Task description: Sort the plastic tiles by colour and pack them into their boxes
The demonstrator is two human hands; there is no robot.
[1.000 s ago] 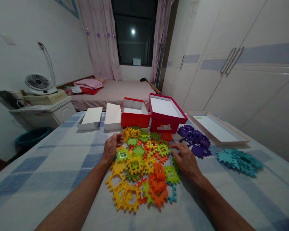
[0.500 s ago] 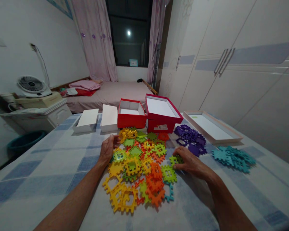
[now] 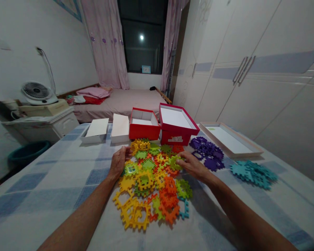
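Note:
A loose heap of interlocking plastic building pieces with toothed edges lies on the checked cloth, with yellow pieces [image 3: 136, 214], orange pieces [image 3: 169, 200] and green pieces [image 3: 148, 164] mixed together. My right hand [image 3: 195, 166] reaches over the heap's right side, thumb and fingers closed on a green building piece [image 3: 174, 162]. Another green piece [image 3: 183, 188] lies below that hand. My left hand [image 3: 118, 161] rests at the heap's left edge, fingers loosely extended beside the yellow pieces at the top. A blue piece [image 3: 183, 208] pokes out from under the orange ones.
Purple pieces [image 3: 206, 153] and teal pieces [image 3: 253, 173] form separate piles on the right. Behind the heap stand a red box [image 3: 144, 132], a dark red box [image 3: 176, 137] and white boxes [image 3: 120, 129]. A shallow tray-like lid [image 3: 247, 154] lies at the back right.
My right hand has moved left and away from me, from the heap's right edge onto its upper right part, with a green piece. My left hand has stayed nearly in place.

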